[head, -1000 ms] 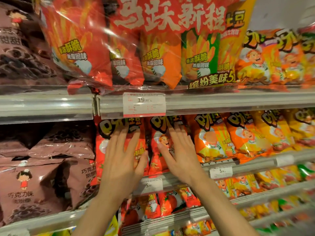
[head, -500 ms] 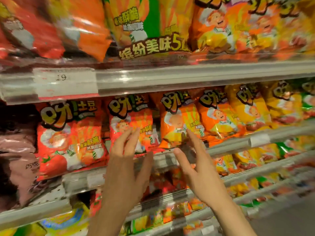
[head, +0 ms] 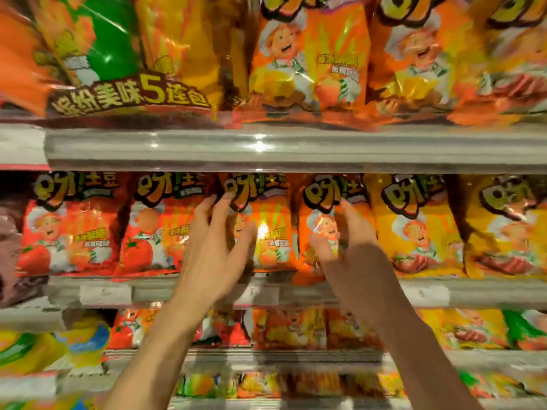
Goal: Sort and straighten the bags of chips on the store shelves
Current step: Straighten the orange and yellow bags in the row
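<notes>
Chip bags stand in a row on the middle shelf (head: 296, 291): two red tomato bags (head: 68, 226) at the left, two orange bags in the middle, yellow bags (head: 414, 226) at the right. My left hand (head: 213, 253) has straight fingers laid on the left edge of the first orange bag (head: 266, 229). My right hand (head: 352, 253) reaches the second orange bag (head: 322, 220), fingers extended over its front and thumb towards its lower left. Neither hand clearly grips a bag. The picture is blurred.
The upper shelf rail (head: 266, 149) runs just above my hands, with large orange bags (head: 307, 54) and a multi-pack (head: 124, 63) on it. Lower shelves (head: 281, 356) hold more small bags. Brown bags (head: 9, 247) show at the far left.
My view has swung to the right along the shelf. Both hands left the red tomato bags, crossed over and now reach the two orange bags.
</notes>
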### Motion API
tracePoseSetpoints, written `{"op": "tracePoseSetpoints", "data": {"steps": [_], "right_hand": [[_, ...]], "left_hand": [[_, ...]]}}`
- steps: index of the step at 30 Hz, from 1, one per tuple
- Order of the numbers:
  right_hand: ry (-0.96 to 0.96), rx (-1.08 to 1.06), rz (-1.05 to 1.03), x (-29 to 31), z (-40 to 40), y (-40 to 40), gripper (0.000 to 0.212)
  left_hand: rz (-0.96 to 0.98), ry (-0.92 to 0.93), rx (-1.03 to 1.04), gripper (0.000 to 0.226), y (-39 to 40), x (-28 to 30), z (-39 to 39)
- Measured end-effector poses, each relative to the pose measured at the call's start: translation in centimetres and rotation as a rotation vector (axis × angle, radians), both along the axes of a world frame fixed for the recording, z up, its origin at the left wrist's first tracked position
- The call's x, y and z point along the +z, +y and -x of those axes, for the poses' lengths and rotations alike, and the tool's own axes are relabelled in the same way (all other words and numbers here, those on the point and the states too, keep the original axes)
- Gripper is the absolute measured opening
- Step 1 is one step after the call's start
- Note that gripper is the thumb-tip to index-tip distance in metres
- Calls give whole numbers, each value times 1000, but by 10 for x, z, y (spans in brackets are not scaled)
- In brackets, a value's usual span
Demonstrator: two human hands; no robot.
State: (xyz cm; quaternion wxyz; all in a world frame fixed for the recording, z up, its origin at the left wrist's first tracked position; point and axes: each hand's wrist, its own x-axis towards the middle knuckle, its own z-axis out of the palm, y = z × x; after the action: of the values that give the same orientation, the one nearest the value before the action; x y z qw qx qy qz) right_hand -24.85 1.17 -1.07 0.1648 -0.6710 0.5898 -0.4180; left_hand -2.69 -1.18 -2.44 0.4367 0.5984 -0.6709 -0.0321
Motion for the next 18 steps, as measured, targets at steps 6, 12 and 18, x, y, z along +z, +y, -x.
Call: {"op": "tracePoseSetpoints", "data": {"steps": [6,12,18], "right_hand": [[310,166,-52,33,-20,-27,79],[437,205,-257,57,-45,-51,72],[441,236,-345,58,-54,-64,90]], "left_hand": [[-217,92,30,65,-27,10,5],[-246,104,37,74,-51,9,2],[-232,253,-65,71,-62,4,-3]]}}
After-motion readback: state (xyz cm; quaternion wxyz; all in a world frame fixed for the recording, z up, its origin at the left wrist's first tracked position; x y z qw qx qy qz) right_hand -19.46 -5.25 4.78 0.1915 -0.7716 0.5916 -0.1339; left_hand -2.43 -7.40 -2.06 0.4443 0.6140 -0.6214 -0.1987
